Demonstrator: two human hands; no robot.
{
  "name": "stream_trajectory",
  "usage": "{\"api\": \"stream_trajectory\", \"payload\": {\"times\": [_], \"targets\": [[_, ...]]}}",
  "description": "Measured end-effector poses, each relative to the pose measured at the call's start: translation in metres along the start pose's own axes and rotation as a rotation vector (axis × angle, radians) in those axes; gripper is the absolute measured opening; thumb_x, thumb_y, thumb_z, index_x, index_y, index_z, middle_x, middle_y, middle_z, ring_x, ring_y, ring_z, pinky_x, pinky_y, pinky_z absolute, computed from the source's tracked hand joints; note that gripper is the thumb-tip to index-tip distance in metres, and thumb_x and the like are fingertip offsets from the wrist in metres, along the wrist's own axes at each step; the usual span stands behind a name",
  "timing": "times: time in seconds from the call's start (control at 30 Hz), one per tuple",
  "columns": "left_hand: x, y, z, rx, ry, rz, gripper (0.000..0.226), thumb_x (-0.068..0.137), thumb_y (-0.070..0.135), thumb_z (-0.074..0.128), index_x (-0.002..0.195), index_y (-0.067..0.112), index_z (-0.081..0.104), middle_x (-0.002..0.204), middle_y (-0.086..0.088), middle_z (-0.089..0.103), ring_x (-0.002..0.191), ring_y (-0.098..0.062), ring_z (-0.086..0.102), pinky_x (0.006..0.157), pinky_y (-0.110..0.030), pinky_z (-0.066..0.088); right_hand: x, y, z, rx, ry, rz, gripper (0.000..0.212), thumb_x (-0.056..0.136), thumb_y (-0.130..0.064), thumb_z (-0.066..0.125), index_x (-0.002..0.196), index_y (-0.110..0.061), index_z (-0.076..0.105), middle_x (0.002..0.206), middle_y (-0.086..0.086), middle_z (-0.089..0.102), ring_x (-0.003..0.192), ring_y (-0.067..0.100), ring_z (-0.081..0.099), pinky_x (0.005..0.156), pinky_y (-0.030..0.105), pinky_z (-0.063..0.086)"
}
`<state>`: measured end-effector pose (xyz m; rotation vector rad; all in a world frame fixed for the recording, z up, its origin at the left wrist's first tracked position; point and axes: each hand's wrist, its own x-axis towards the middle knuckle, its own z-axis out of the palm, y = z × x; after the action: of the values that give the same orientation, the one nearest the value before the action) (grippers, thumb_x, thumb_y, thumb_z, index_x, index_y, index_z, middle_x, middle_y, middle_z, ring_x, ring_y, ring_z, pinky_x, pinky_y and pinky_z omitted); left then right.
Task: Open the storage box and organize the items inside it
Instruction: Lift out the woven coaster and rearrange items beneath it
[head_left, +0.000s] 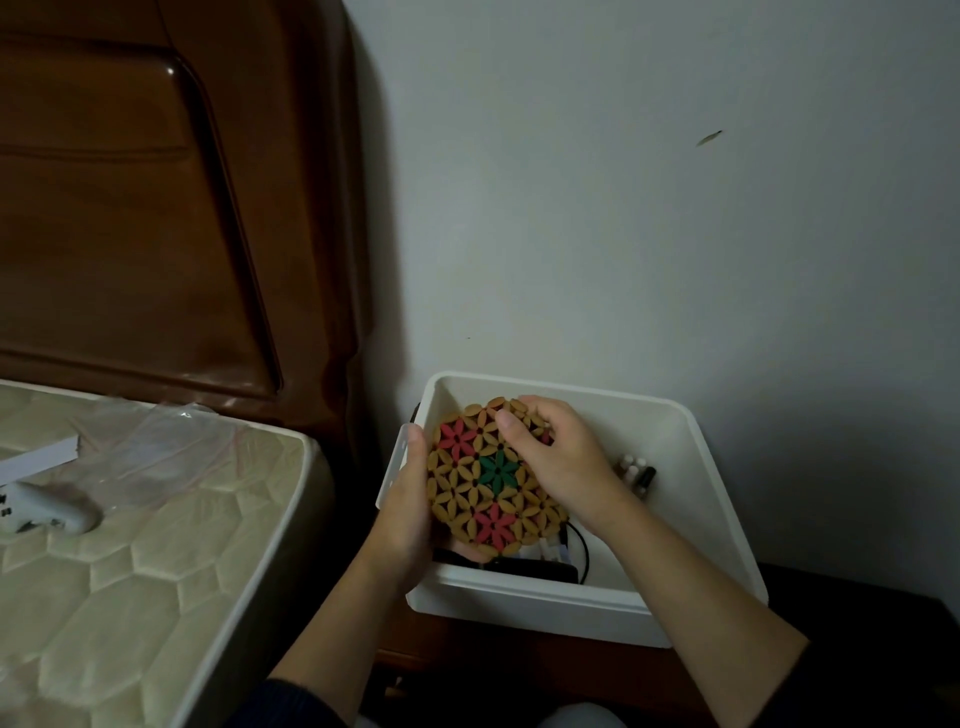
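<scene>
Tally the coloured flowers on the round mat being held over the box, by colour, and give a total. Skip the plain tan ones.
On the woven mat, held by the left hand and right hand over the white box:
Red flowers: 2 fully in view
Green flowers: 1
Total: 3
A further red bit shows beside the right hand's fingers; what lies under them cannot be seen.

The box (696, 462) looks like smooth matt white plastic. The mat (483, 478) is of small wooden-looking beads, dyed in places. Headboard (130, 208): glossy dark wood. Mattress (130, 571): quilted, faintly shiny cloth, with clear crinkled plastic film (156, 447) on it.
</scene>
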<state>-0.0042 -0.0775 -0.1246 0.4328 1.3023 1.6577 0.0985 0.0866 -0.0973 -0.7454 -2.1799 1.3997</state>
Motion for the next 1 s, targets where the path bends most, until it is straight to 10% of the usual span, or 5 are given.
{"api": "stream_trajectory", "payload": {"times": [0.27,0.43,0.7,1.0], "targets": [[-0.004,0.006,0.003,-0.011,-0.053,0.021,0.051,0.089,0.060,0.066,0.134,0.035,0.065,0.127,-0.010,0.074,0.108,-0.040,0.075,0.063,-0.049,0.064,0.000,0.000,0.005,0.007,0.091,-0.080,0.025,0.097,-0.052,0.070,0.100,-0.027,0.070,0.102,-0.005,0.074,0.096,0.011,0.071,0.086,0.043,0.062],[-0.006,0.003,0.006,0.011,-0.008,0.069,0.051,0.093,0.047,0.073,0.137,0.027,0.059,0.124,-0.013,0.075,0.106,-0.040,0.076,0.056,-0.044,0.065,0.000,0.002,0.007,0.033,0.167,-0.056,0.037,0.090,-0.049,0.079,0.118,-0.034,0.059,0.121,-0.019,0.065,0.116,-0.005,0.059,0.092,0.019,0.049],[-0.011,0.006,0.021,0.069,-0.017,0.140,0.050,0.088,0.054,0.076,0.130,0.030,0.063,0.121,-0.010,0.077,0.104,-0.037,0.077,0.062,-0.054,0.066,-0.009,-0.010,-0.020,0.103,0.069,0.204,0.060,0.076,-0.089,0.060,0.107,-0.039,0.072,0.099,-0.018,0.078,0.093,0.004,0.075,0.079,0.029,0.061],[0.016,0.022,0.090,0.273,-0.023,0.205,0.039,0.097,0.045,0.072,0.128,0.027,0.060,0.119,-0.004,0.076,0.102,-0.029,0.078,0.068,-0.051,0.066,-0.021,-0.010,-0.098,0.142,0.102,0.167,0.053,0.089,-0.075,0.064,0.112,-0.028,0.076,0.103,-0.007,0.081,0.094,0.012,0.079,0.078,0.035,0.065]]}}
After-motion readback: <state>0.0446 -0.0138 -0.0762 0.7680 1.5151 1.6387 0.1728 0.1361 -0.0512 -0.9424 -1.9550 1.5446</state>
